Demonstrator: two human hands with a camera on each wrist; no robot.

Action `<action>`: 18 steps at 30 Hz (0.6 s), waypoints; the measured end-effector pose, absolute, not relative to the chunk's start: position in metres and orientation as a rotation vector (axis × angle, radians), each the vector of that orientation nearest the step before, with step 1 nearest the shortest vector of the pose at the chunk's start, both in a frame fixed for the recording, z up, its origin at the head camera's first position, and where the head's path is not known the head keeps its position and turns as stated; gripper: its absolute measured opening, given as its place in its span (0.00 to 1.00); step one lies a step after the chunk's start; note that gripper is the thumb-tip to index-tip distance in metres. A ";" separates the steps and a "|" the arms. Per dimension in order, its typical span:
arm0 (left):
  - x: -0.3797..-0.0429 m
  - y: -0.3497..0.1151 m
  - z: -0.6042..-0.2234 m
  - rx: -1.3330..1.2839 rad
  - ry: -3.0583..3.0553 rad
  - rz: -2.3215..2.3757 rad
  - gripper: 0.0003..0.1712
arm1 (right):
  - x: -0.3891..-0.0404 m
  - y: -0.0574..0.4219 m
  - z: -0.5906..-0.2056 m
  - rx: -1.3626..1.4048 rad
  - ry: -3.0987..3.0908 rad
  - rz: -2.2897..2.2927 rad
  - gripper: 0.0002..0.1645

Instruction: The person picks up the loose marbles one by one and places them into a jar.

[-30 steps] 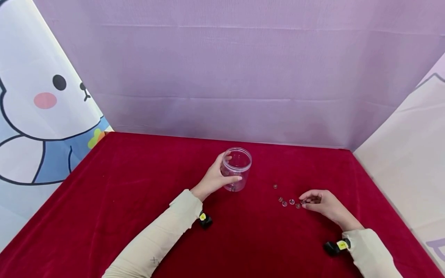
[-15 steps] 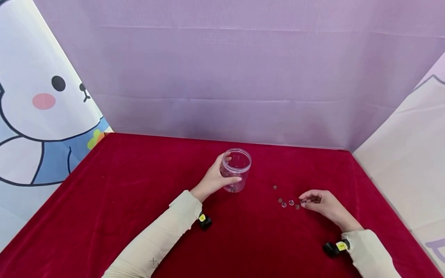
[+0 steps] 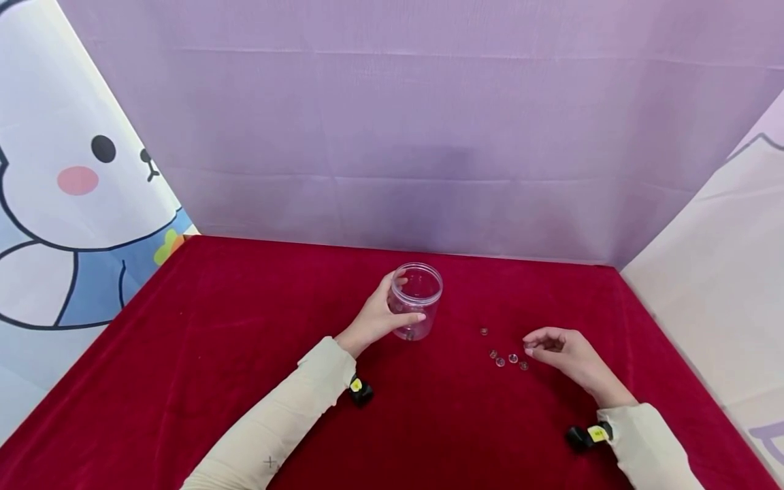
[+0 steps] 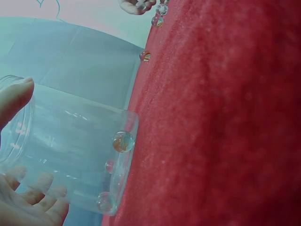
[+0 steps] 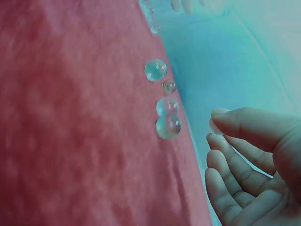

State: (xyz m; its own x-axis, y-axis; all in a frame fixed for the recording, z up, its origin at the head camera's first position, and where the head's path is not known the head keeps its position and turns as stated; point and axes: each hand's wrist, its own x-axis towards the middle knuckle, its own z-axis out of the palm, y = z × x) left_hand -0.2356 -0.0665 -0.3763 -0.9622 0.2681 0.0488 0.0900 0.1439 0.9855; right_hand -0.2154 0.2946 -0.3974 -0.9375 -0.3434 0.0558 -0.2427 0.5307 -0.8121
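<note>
My left hand (image 3: 375, 318) grips a clear plastic jar (image 3: 424, 314) from its left side, thumb across the front. The jar has no lid on and its bottom is at the cloth. Inside, the left wrist view shows glass marbles (image 4: 122, 141) lying at the bottom. To the right, my right hand (image 3: 566, 354) pinches a clear marble (image 5: 215, 127) between thumb and fingertips, above the cloth. Several loose marbles (image 3: 513, 358) lie on the cloth between the jar and this hand; one marble (image 3: 484, 331) sits apart, closer to the jar.
A red velvet cloth (image 3: 257, 327) covers the table. Behind it hangs a lilac curtain (image 3: 416, 136). A panel with a cartoon animal (image 3: 79, 180) stands on the left, and a pale panel (image 3: 723, 272) on the right.
My right hand has lifted slightly off the cloth with the marble, moving a little up and left. The left hand and the jar stay in place.
</note>
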 end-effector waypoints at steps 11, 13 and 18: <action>-0.233 -0.067 -0.374 0.344 2.270 1.932 0.52 | -0.212 0.277 -0.388 -0.518 2.690 -1.361 0.15; -0.233 -0.067 -0.374 0.354 2.265 1.937 0.52 | -0.213 0.274 -0.385 -0.522 2.694 -1.358 0.15; -0.234 -0.068 -0.374 0.381 2.258 1.948 0.52 | -0.214 0.265 -0.381 -0.521 2.681 -1.367 0.16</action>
